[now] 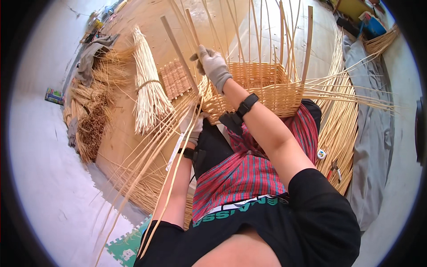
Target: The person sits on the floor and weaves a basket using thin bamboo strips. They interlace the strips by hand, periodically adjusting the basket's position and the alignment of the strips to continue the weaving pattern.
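Note:
A partly woven rectangular basket [271,98] of pale cane rests over my lap, with tall stakes rising from its walls. My right hand [214,66], in a light glove, reaches over its left side. The fingers curl closed around the upper part of an upright cane stake [192,26]. My left hand [192,127], also gloved, is low against the basket's left corner. Its fingers are hidden behind the basket edge and loose weaving strands [151,147], which trail down past my left forearm. A wider flat stake [178,51] leans up at that same corner.
A tied bundle of pale cane [149,89] and a small woven panel [175,79] lie on the floor at left. Darker bundles [91,115] stand by the left wall. To the right are long loose canes [340,129], pruning shears [334,169], a tape measure [321,154] and grey cloth [371,147].

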The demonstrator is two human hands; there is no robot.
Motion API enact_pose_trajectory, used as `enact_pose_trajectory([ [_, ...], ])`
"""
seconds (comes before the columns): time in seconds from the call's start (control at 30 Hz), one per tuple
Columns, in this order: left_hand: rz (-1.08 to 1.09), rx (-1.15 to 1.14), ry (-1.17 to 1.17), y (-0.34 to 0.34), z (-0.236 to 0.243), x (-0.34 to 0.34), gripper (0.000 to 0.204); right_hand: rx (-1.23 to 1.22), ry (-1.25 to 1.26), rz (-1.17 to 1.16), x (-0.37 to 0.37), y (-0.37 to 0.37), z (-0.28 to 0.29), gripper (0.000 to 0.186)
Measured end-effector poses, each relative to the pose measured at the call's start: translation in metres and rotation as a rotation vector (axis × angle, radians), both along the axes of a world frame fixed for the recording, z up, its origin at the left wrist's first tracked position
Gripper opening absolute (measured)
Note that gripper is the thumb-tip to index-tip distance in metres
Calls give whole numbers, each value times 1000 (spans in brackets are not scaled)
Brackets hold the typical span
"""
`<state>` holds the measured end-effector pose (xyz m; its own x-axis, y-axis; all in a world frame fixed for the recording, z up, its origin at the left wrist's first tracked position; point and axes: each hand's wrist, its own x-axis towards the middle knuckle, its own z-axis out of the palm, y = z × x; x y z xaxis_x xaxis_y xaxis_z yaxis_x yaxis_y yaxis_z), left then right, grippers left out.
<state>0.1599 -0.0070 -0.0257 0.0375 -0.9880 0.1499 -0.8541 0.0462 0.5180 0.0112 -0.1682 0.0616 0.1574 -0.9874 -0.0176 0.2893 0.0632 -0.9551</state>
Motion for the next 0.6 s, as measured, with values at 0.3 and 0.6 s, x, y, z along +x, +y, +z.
enact_pose_trajectory([
  [0.3,33,-33,-200,-11,-8,-8,63,-553,-144,-327,-1,54,57,39],
  [0.6,-57,-112,-138,-25,-13,-2,47,-77,-361,-69,-107,90,-92,49],
])
